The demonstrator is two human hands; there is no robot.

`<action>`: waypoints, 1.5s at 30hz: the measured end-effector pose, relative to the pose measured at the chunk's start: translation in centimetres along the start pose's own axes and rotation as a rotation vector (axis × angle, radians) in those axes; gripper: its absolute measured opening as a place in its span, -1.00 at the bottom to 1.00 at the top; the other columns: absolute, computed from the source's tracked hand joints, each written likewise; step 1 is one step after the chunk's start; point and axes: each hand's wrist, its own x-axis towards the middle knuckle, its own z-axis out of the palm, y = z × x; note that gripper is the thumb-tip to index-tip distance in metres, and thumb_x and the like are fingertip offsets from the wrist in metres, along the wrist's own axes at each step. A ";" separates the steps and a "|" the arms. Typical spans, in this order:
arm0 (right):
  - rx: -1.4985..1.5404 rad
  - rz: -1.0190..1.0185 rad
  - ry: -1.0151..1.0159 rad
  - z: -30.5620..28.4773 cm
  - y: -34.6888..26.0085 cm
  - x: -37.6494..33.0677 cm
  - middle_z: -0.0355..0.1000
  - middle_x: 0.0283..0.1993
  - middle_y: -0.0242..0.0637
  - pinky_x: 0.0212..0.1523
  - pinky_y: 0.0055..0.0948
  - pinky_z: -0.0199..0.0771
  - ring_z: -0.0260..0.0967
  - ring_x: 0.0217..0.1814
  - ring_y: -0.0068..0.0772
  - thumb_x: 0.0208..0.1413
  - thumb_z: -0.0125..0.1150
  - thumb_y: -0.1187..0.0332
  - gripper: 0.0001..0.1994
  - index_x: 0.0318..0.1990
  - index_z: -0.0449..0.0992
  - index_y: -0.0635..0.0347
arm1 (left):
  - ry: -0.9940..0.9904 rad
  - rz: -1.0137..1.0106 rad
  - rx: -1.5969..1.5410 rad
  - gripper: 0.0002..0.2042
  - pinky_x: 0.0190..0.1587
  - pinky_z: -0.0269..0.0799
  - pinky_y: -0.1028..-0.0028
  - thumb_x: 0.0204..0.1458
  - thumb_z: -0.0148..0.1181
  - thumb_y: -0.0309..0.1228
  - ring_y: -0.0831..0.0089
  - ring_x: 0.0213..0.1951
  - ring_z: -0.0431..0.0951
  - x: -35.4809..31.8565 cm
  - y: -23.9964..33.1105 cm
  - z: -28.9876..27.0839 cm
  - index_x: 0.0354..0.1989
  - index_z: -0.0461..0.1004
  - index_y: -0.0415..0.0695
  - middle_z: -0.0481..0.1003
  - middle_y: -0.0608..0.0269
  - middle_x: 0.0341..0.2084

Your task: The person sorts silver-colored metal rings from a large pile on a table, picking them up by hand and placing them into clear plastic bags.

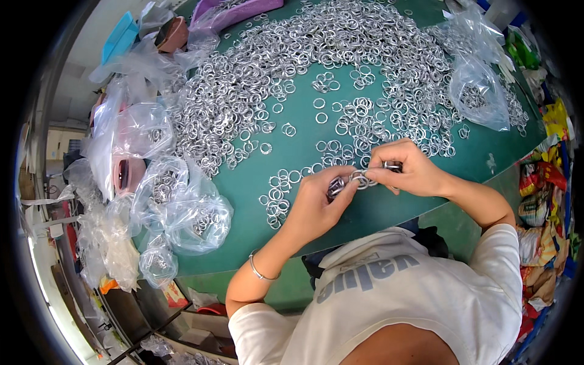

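Note:
Close to the near edge of the green table, my two hands meet over several silver metal rings (360, 179). My left hand (322, 198) is closed around a small bunch of them, with fingertips at the rings between the hands. Pinched in from the other side, my right hand (407, 169) also has rings in its curled fingers. Whether the rings between the hands are linked or only touching, I cannot tell. Loose rings (278, 196) lie left of my left hand, and a small heap of rings (360, 118) lies just beyond both hands.
A large pile of silver rings (243, 79) curves across the far side of the green table (243, 194). Clear plastic bags with rings (198, 213) stand at the left; another clear bag (480, 91) lies far right. A purple tray (237, 13) sits at the back. Colourful packages (538, 182) line the right.

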 end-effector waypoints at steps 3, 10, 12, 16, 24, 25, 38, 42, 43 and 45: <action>0.052 0.158 0.084 0.1 0.1 0.6 0.33 -0.63 -0.43 -0.74 -0.65 0.17 0.22 -0.74 -0.71 0.13 0.11 0.29 -0.78 -0.42 0.48 0.28 | 0.041 -0.049 -0.051 -0.77 -0.57 0.13 0.70 0.08 0.07 -0.50 0.75 -0.56 0.24 0.5 -0.1 0.0 -0.10 0.42 -0.31 0.34 0.45 -0.54; 0.385 0.301 0.333 -2.7 1.8 1.8 0.32 -0.52 -0.42 -0.78 -0.68 0.11 0.26 -0.69 -0.65 0.13 0.10 0.24 -0.70 -0.12 0.41 0.31 | 0.254 -0.371 -0.760 -0.65 -0.53 0.12 0.69 0.11 0.02 -0.50 0.66 -0.48 0.23 0.3 -1.0 -0.9 0.08 0.25 -0.28 0.33 0.38 -0.39; 0.808 0.312 0.265 -2.9 2.8 1.5 0.34 -0.51 -0.42 -0.78 -0.70 0.12 0.29 -0.66 -0.63 0.13 0.08 0.27 -0.71 -0.13 0.42 0.33 | 0.233 -0.390 -0.837 -0.63 -0.49 0.16 0.67 0.10 -0.01 -0.53 0.64 -0.43 0.24 0.3 -1.1 -0.7 0.11 0.20 -0.27 0.33 0.33 -0.28; 1.291 0.370 0.260 -0.9 3.9 0.5 0.44 -0.27 -0.16 -0.52 -0.58 0.51 0.44 -0.40 -0.34 0.13 -0.01 0.35 -0.74 -0.12 0.40 0.35 | 0.157 -0.339 -0.746 -0.62 -0.40 0.21 0.67 0.09 -0.07 -0.58 0.62 -0.37 0.26 0.2 -1.0 0.1 0.13 0.19 -0.23 0.33 0.26 -0.15; 1.551 0.286 0.198 3.0 3.6 0.2 0.40 -0.11 -0.12 0.06 -0.22 0.27 0.33 -0.01 -0.25 0.19 -0.11 0.25 -0.68 -0.06 0.37 0.31 | 0.037 0.153 -0.004 -0.54 -0.18 0.32 0.56 0.01 -0.08 -0.73 0.55 -0.19 0.34 1.4 0.3 2.4 0.14 0.14 -0.19 0.30 0.21 -0.13; 1.564 0.275 0.188 3.0 3.4 0.1 0.39 -0.10 -0.12 0.06 -0.24 0.28 0.33 -0.01 -0.27 0.19 -0.11 0.25 -0.68 -0.06 0.37 0.31 | 0.043 0.153 0.067 -0.52 -0.17 0.32 0.57 0.00 -0.07 -0.74 0.54 -0.19 0.35 1.7 0.9 2.5 0.14 0.14 -0.19 0.29 0.21 -0.12; 1.430 0.478 0.209 2.8 3.5 0.4 0.42 -0.23 -0.13 -0.22 -0.38 0.51 0.41 -0.23 -0.28 0.16 0.02 0.30 -0.77 -0.13 0.38 0.26 | 0.486 -0.169 -0.959 -0.67 -0.28 0.27 0.59 0.04 -0.09 -0.64 0.59 -0.27 0.31 -2.4 -1.5 -0.6 0.03 0.31 -0.27 0.36 0.23 -0.18; 1.283 0.556 0.029 3.3 2.0 1.7 0.42 -0.25 -0.15 -0.43 -0.53 0.50 0.43 -0.34 -0.33 0.19 -0.01 0.27 -0.76 -0.13 0.38 0.26 | 0.784 -0.100 -0.646 -0.76 -0.36 0.20 0.64 0.09 -0.07 -0.59 0.65 -0.35 0.27 -7.3 -2.4 -1.4 -0.07 0.37 -0.29 0.39 0.28 -0.29; 1.236 0.582 -0.003 3.9 1.4 2.4 0.42 -0.26 -0.16 -0.46 -0.56 0.49 0.43 -0.36 -0.34 0.19 -0.02 0.27 -0.76 -0.12 0.38 0.26 | 0.916 -0.048 -0.437 -0.77 -0.37 0.19 0.66 0.10 -0.06 -0.58 0.66 -0.36 0.26 -8.5 -2.4 -1.4 -0.07 0.37 -0.29 0.39 0.29 -0.29; 1.143 0.576 -0.097 5.4 0.3 4.3 0.42 -0.25 -0.16 -0.42 -0.54 0.50 0.43 -0.33 -0.35 0.20 -0.03 0.25 -0.75 -0.12 0.38 0.26 | 1.168 0.035 -0.132 -0.78 -0.39 0.16 0.71 0.13 -0.04 -0.53 0.72 -0.41 0.24 -10.6 -3.3 -2.2 -0.06 0.37 -0.27 0.38 0.35 -0.29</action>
